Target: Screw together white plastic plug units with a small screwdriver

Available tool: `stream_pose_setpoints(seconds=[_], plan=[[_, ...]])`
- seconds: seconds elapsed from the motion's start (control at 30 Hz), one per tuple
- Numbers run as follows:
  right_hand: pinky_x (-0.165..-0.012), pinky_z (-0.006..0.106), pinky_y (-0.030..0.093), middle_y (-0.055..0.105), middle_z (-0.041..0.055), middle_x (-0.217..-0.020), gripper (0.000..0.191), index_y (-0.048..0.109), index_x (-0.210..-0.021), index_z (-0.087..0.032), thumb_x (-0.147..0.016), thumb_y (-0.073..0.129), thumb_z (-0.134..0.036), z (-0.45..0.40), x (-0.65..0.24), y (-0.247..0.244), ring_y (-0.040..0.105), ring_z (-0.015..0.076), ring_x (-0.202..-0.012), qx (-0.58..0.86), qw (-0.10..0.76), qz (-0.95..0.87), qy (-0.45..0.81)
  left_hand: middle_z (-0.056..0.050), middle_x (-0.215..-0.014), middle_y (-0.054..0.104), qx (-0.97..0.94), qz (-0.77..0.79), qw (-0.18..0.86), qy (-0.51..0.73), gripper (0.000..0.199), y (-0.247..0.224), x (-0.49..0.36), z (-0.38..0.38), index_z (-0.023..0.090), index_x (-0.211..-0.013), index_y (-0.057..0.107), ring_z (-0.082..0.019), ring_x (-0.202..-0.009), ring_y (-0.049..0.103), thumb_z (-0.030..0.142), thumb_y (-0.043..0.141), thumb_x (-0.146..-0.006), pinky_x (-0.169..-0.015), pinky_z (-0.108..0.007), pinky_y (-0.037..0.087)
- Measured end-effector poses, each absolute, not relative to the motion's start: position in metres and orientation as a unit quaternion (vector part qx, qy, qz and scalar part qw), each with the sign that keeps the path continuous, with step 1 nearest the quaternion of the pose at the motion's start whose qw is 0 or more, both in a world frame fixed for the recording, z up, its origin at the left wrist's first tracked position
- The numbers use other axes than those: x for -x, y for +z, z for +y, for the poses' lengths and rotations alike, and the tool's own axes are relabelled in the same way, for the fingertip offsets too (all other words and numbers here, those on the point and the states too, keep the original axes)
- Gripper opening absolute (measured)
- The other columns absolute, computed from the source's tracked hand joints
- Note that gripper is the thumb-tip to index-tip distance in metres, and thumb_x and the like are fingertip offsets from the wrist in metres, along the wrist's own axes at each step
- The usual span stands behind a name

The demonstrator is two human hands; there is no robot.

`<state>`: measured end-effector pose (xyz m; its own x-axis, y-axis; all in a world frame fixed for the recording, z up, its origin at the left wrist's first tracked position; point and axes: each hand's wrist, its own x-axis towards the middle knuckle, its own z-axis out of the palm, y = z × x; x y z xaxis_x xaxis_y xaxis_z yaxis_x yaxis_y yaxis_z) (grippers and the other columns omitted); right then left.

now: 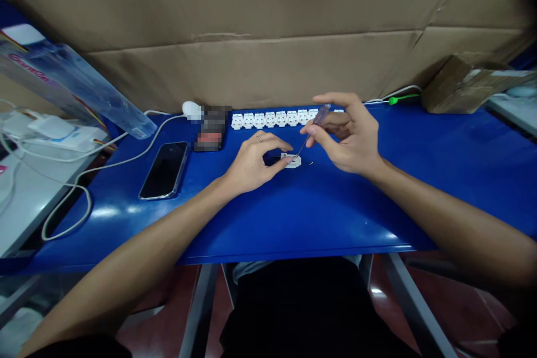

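In my right hand (350, 134) is a screwdriver (322, 114) with a clear purplish handle, gripped by the fingers and thumb. Its thin shaft slants down to the left, and the tip meets a small white plastic part (296, 163) on the blue table. My left hand (254, 162), with a ring on one finger, steadies that part between thumb and fingers. What lies under the left fingers is partly hidden. Just right of the part is a tiny brass-coloured screw (311, 163).
A row of several similar white parts (271, 119) lines the back of the blue table (277, 218). A phone (164, 170), a blurred dark object (212, 128) and white cables (138, 151) lie left. A cardboard box (453, 84) stands back right, near a green-tipped cable (393, 100).
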<state>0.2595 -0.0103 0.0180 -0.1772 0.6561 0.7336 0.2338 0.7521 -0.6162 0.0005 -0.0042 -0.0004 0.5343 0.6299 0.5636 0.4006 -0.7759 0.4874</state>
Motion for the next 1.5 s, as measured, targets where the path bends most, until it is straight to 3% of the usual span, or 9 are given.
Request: stream_pose_setpoints(seconds=[0.4,0.63,0.83,1.0,1.17,1.5], plan=[[-0.073,0.044,0.08,0.089,-0.0007,-0.103,0.05,0.061,-0.148,-0.041,-0.109,0.078,-0.067,-0.015,-0.257,0.021,0.087,0.0225,-0.072,0.302,0.564,-0.745,0.189,-0.003,-0.107,0.092,-0.825,0.308,0.248,0.403,0.014,-0.003,-0.009,-0.01,0.029,-0.107,0.092,-0.026,-0.103,0.082,0.041,0.086,-0.108,-0.104,-0.049,0.062],[-0.079,0.044,0.082,0.088,-0.002,-0.106,0.055,0.052,-0.161,-0.04,-0.114,0.074,-0.059,-0.018,-0.258,0.016,0.091,0.0229,-0.083,0.26,0.561,-0.761,0.199,-0.002,-0.104,0.093,-0.803,0.311,0.278,0.426,0.011,0.001,-0.012,-0.011,0.028,-0.101,0.091,-0.025,-0.1,0.084,0.038,0.088,-0.106,-0.103,-0.049,0.062],[-0.083,0.046,0.083,0.087,-0.0043,-0.098,0.052,0.053,-0.163,-0.04,-0.116,0.072,-0.053,-0.019,-0.259,0.013,0.093,0.0242,-0.087,0.261,0.536,-0.775,0.208,-0.003,-0.105,0.092,-0.808,0.316,0.275,0.415,0.012,-0.002,-0.012,-0.01,0.028,-0.103,0.091,-0.025,-0.102,0.084,0.039,0.091,-0.103,-0.108,-0.051,0.061],[-0.08,0.046,0.082,0.086,-0.0045,-0.094,0.052,0.056,-0.162,-0.038,-0.115,0.072,-0.054,-0.016,-0.263,0.012,0.091,0.0242,-0.081,0.293,0.532,-0.769,0.2,-0.007,-0.124,0.089,-0.834,0.321,0.232,0.385,0.026,-0.005,-0.005,-0.007,0.026,-0.12,0.089,-0.028,-0.116,0.081,0.041,0.094,-0.1,-0.109,-0.049,0.063],[-0.076,0.042,0.081,0.087,-0.005,-0.093,0.053,0.058,-0.162,-0.038,-0.114,0.075,-0.051,-0.01,-0.267,0.009,0.089,0.0221,-0.075,0.31,0.511,-0.779,0.188,-0.006,-0.127,0.087,-0.875,0.289,0.165,0.351,0.011,-0.006,0.0,-0.004,0.028,-0.114,0.091,-0.028,-0.115,0.078,0.033,0.089,-0.105,-0.107,-0.048,0.059],[-0.074,0.041,0.08,0.088,-0.0058,-0.094,0.056,0.059,-0.165,-0.041,-0.112,0.078,-0.042,-0.006,-0.268,0.002,0.089,0.0221,-0.076,0.29,0.507,-0.794,0.169,-0.003,-0.128,0.088,-0.894,0.275,0.171,0.31,0.01,-0.007,0.0,-0.002,0.033,-0.115,0.093,-0.028,-0.118,0.076,0.034,0.085,-0.109,-0.106,-0.048,0.056]])
